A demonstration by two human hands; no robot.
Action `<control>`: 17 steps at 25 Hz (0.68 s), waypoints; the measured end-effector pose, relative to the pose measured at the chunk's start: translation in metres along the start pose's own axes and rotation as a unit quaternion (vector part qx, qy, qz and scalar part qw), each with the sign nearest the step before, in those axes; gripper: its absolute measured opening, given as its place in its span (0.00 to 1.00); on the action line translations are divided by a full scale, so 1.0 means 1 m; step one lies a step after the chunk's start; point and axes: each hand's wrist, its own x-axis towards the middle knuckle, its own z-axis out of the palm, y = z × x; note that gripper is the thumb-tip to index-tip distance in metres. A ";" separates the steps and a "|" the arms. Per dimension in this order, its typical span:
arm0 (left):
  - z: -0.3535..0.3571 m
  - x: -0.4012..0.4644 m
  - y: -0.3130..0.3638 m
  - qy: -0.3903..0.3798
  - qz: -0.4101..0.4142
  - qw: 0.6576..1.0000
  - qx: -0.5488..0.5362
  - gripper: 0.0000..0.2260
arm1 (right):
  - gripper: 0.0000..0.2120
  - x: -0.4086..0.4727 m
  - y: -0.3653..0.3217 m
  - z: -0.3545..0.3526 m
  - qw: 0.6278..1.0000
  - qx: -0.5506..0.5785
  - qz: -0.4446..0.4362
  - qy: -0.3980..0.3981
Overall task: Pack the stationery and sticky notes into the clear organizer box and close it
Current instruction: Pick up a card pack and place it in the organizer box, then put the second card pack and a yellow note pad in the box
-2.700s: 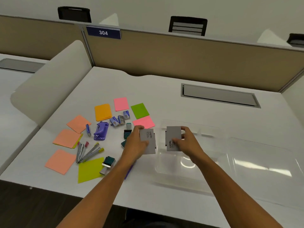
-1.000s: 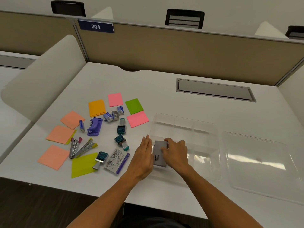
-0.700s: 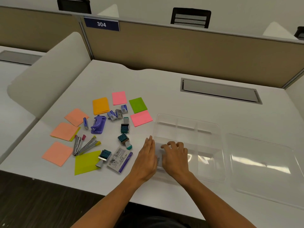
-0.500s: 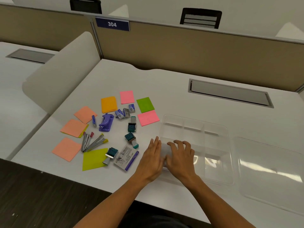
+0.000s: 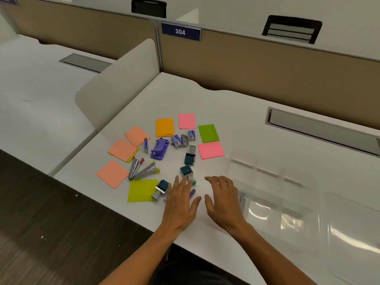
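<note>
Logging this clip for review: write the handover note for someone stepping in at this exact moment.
Left hand: open, flat over the packet by the stamps, holding nothing.
Right hand: open, hovering between the pile and the organizer box.
Done: grey item stands in the box's near-left compartment.
Left: sticky notes, purple hole punch, staplers, stamps and staple boxes all lie on the desk. Lid lies off, right of the box; pack, then close.

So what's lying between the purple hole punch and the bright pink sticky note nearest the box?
In the head view, between the purple hole punch and that pink sticky note lie small staple boxes and a teal stamp.
</note>
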 end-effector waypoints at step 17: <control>-0.038 -0.033 -0.093 0.042 -0.146 0.988 0.015 0.37 | 0.36 0.026 -0.061 0.028 0.956 -0.112 -0.185 -0.197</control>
